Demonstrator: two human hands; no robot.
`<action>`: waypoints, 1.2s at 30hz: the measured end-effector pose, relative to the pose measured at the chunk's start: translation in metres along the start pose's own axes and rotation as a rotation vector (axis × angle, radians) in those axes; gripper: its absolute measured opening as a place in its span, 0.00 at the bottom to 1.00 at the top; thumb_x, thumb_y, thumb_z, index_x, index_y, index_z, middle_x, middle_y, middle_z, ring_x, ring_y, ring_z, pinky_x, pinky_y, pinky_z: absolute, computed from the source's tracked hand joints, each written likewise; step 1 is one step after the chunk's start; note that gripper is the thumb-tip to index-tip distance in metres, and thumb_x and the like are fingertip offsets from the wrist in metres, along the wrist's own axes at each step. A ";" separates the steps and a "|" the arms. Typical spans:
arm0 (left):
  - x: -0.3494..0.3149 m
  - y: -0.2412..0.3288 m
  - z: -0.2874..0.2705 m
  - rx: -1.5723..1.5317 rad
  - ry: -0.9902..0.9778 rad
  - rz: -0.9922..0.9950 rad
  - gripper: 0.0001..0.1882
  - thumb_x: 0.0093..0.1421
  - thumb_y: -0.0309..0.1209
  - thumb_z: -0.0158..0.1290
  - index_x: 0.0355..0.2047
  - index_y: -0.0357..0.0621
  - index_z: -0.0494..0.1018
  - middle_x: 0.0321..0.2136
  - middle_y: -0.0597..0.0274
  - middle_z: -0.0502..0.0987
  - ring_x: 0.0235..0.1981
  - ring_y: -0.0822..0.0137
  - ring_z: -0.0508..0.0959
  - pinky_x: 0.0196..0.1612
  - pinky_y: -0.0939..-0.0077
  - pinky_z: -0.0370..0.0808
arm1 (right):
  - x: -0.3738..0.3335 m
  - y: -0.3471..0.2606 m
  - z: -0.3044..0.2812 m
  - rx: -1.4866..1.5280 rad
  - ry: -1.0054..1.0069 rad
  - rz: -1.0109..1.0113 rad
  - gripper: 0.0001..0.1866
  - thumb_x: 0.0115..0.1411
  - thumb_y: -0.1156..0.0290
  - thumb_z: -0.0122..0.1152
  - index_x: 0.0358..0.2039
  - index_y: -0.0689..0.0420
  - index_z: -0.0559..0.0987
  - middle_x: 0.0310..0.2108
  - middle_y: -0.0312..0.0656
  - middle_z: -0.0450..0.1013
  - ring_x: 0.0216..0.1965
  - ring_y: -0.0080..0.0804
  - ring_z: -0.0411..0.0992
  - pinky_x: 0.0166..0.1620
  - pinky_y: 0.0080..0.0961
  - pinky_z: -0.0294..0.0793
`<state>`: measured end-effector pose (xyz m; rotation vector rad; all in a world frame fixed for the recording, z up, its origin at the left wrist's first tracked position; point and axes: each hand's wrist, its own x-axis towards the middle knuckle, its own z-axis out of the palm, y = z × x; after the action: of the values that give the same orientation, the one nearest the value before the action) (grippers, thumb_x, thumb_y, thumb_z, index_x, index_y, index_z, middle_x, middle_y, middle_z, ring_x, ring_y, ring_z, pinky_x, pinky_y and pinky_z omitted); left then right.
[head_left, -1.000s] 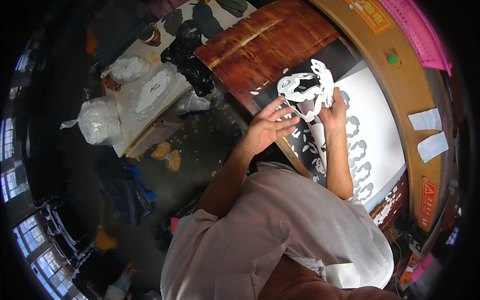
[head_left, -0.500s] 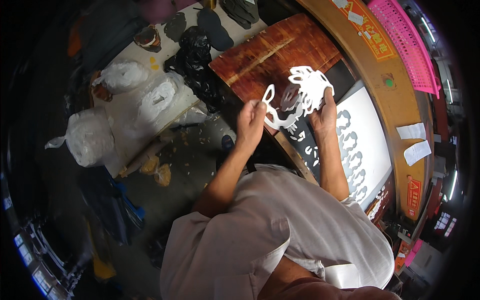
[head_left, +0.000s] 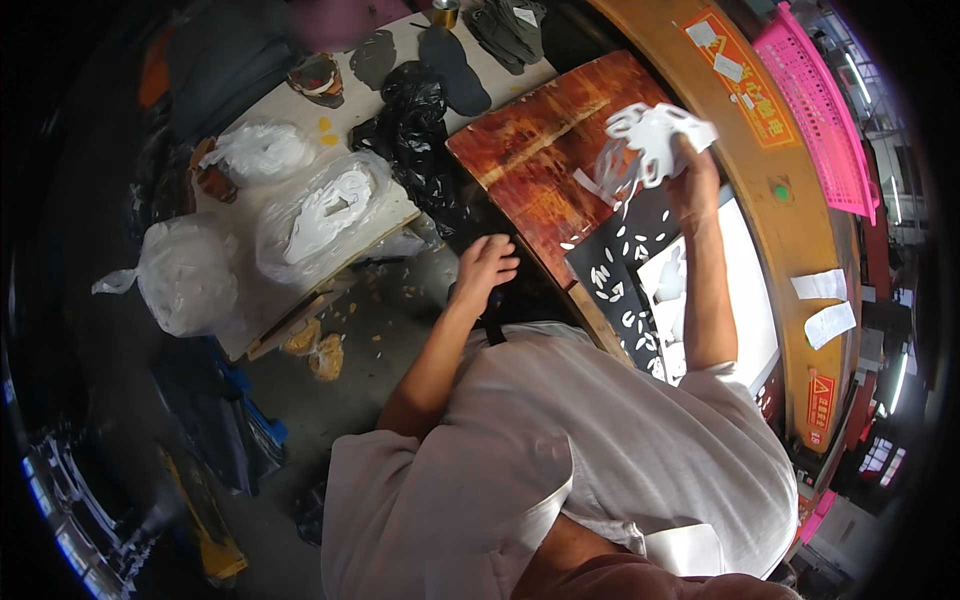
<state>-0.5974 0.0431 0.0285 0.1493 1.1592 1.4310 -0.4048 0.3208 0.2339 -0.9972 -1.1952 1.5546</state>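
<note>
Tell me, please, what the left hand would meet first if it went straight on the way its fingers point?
Probably the red-brown board: the left hand sits open just short of its near edge, fingers aimed at it, though depth is unclear.

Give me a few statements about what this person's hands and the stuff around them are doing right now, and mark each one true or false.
1. The right hand holds up a white cut-out sheet. True.
2. The left hand grips the same sheet. False: it is apart from the sheet, lower down by the edge of the reddish-brown board.
3. Small white offcuts lie on a black surface below the sheet. True.
4. The clear bags of white pieces sit on the person's right. False: they are on the low table to the left.
5. A pink basket lies at the upper right. True.
</note>
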 end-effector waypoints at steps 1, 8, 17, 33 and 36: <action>-0.008 -0.003 -0.017 0.008 0.027 -0.006 0.23 0.73 0.48 0.59 0.56 0.43 0.77 0.48 0.56 0.82 0.43 0.64 0.85 0.47 0.65 0.86 | 0.015 -0.007 -0.007 -0.033 -0.033 -0.126 0.19 0.75 0.65 0.60 0.61 0.61 0.77 0.49 0.41 0.83 0.48 0.35 0.82 0.48 0.34 0.83; -0.046 -0.047 -0.097 -0.014 0.306 -0.079 0.17 0.74 0.43 0.58 0.52 0.44 0.78 0.39 0.64 0.81 0.35 0.71 0.82 0.40 0.70 0.85 | 0.037 0.069 0.007 -0.989 -0.052 -0.330 0.19 0.71 0.62 0.67 0.58 0.58 0.82 0.47 0.45 0.84 0.48 0.38 0.81 0.54 0.32 0.78; -0.070 -0.060 -0.091 0.052 0.361 -0.017 0.14 0.77 0.39 0.54 0.54 0.43 0.78 0.38 0.65 0.82 0.32 0.75 0.81 0.36 0.76 0.84 | 0.026 0.149 0.009 -1.180 -0.421 -0.506 0.30 0.65 0.62 0.67 0.67 0.55 0.76 0.64 0.61 0.73 0.63 0.60 0.73 0.67 0.45 0.73; 0.121 0.080 0.141 1.318 -0.004 1.014 0.19 0.64 0.40 0.65 0.49 0.40 0.80 0.47 0.49 0.78 0.51 0.44 0.75 0.56 0.50 0.73 | 0.097 0.159 -0.073 -0.222 0.002 0.272 0.10 0.75 0.63 0.62 0.43 0.54 0.86 0.31 0.27 0.79 0.27 0.13 0.67 0.30 0.15 0.64; 0.171 0.079 0.180 1.660 0.037 0.833 0.28 0.58 0.50 0.69 0.50 0.41 0.82 0.54 0.54 0.75 0.58 0.48 0.71 0.60 0.50 0.71 | 0.083 0.165 -0.067 -0.098 0.015 0.315 0.12 0.73 0.61 0.67 0.47 0.56 0.87 0.31 0.28 0.79 0.27 0.14 0.68 0.31 0.17 0.66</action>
<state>-0.5738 0.2969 0.0817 1.9082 2.1732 0.6834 -0.3932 0.3968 0.0529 -1.3089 -1.1538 1.7386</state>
